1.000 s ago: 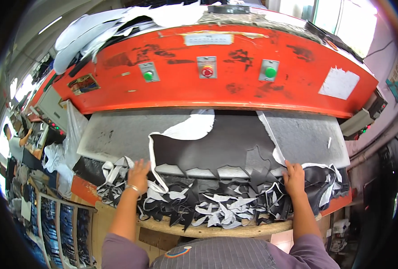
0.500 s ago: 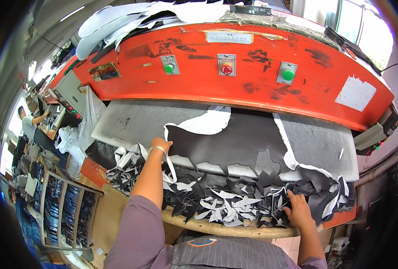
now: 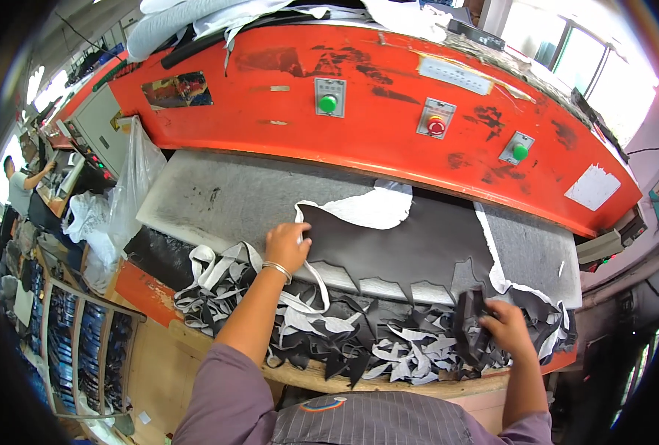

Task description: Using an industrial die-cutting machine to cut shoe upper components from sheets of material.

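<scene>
A dark brown leather sheet [image 3: 411, 245], with a pale underside showing at its folded edges, lies on the grey press bed [image 3: 218, 185]. Its near edge is notched with cut-out shapes. My left hand [image 3: 288, 246] pinches the sheet at its left edge, beside a dangling pale strip. Over the scraps at the sheet's near right side, my right hand [image 3: 506, 326] grips a black cutting die [image 3: 471, 326], which is tilted up on its side and slightly blurred. Black and white leather scraps [image 3: 411, 352] are heaped along the bed's front.
Behind the bed stands the press's red beam [image 3: 270, 126], with two green buttons and a red button [image 3: 435, 126] on its face. Pale sheets [image 3: 196, 33] are piled on top. To the left are a plastic bag [image 3: 138, 170], a rack [image 3: 92, 348] and a co-worker [image 3: 24, 185] farther off.
My right hand has lifted the black cutting die up from among the scraps. My left hand stays at the sheet's left edge. The view has shifted and tilted.
</scene>
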